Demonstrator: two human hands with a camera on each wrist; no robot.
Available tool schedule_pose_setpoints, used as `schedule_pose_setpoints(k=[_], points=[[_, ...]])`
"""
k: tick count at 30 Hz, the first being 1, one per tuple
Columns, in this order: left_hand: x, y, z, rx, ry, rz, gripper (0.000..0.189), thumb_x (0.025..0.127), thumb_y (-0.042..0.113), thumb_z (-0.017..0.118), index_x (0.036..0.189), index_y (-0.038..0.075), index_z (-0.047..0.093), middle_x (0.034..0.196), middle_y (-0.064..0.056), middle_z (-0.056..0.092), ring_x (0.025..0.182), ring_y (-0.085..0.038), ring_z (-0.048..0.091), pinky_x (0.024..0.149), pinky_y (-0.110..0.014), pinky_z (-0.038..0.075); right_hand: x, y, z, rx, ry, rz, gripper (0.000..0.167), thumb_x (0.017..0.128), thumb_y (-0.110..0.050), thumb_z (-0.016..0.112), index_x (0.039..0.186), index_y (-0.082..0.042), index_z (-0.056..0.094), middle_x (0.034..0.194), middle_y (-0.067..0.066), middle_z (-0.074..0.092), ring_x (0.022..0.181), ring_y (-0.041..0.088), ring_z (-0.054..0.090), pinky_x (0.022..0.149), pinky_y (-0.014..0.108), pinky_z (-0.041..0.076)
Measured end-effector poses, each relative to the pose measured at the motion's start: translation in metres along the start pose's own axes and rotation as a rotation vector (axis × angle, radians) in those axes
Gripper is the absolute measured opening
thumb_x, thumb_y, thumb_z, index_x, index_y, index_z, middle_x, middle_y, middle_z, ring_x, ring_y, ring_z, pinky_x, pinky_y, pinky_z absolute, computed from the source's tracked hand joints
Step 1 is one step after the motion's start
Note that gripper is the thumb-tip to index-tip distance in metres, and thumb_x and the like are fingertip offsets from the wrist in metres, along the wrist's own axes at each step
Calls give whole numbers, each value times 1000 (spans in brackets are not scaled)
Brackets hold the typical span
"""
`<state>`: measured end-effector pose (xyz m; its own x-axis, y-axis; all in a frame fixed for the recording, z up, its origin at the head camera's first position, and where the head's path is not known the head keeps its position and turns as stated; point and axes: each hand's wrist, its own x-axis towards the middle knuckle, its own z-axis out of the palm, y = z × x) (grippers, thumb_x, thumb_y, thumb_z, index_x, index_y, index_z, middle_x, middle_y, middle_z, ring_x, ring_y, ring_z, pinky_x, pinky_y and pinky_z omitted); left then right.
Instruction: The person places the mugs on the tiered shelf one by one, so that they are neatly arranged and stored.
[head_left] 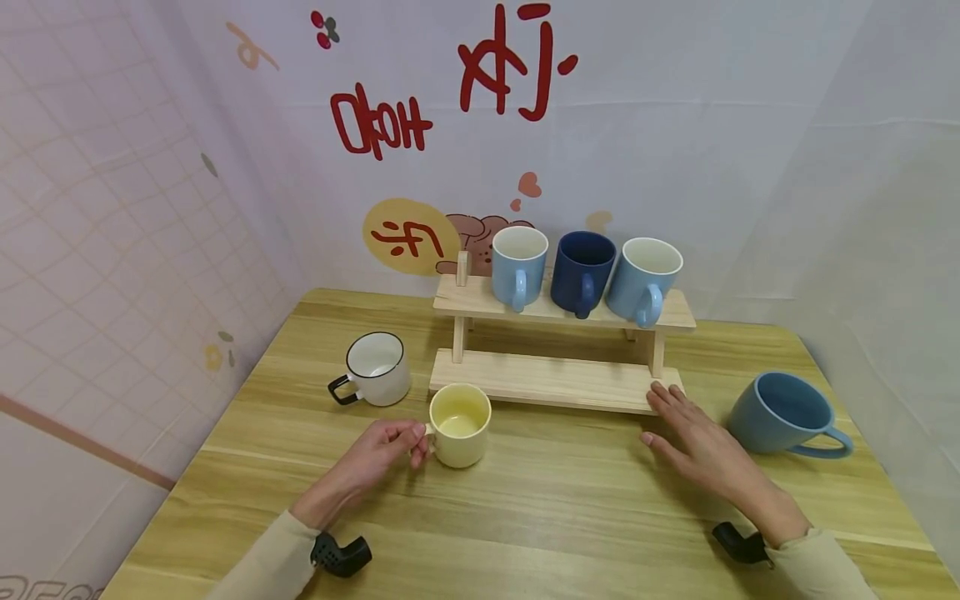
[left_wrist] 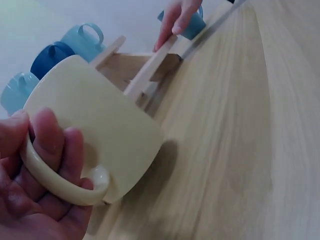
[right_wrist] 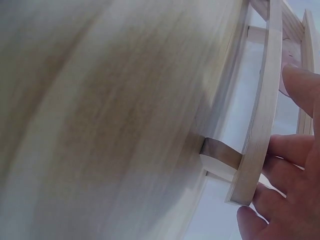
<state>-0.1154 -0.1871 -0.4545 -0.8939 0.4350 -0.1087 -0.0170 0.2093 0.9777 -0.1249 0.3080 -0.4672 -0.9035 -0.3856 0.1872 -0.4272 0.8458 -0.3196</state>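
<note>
My left hand (head_left: 390, 446) pinches the handle of a pale yellow mug (head_left: 461, 446), with thumb and fingers on it. In the left wrist view, the fingers (left_wrist: 50, 137) go through the yellow handle (left_wrist: 60, 185), and the mug's wall fills the middle. It is close in front of the two-tier wooden shelf (head_left: 555, 382), at its left end. My right hand (head_left: 701, 442) lies with fingers extended, fingertips on the right end of the lower board. Seen from the right wrist, the fingers (right_wrist: 285, 172) rest along that board (right_wrist: 257, 130).
On the upper board stand a light blue mug (head_left: 519, 267), a navy mug (head_left: 582, 271) and another light blue mug (head_left: 645, 279). A white mug (head_left: 382, 379) with a black rim and handle is left of the shelf. A wide teal cup (head_left: 783, 417) sits right of my right hand.
</note>
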Motion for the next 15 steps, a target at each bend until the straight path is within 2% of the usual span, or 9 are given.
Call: schedule_pose_setpoints(k=[8, 15], points=[[-2, 13, 6, -47, 62, 54, 41, 112, 21, 46, 96, -12, 63, 78, -5, 63, 93, -19, 61, 94, -27, 44, 0, 1, -1, 17, -10, 6, 70, 101, -38, 68, 153, 2, 46, 162, 22, 39, 147, 48, 35, 111, 67, 36], [-1, 31, 21, -178, 181, 2, 43, 111, 27, 51, 100, -13, 64, 79, -4, 65, 96, -20, 63, 100, -30, 43, -1, 0, -1, 26, -3, 9, 69, 100, -37, 69, 153, 2, 48, 161, 21, 40, 147, 48, 35, 109, 69, 37]])
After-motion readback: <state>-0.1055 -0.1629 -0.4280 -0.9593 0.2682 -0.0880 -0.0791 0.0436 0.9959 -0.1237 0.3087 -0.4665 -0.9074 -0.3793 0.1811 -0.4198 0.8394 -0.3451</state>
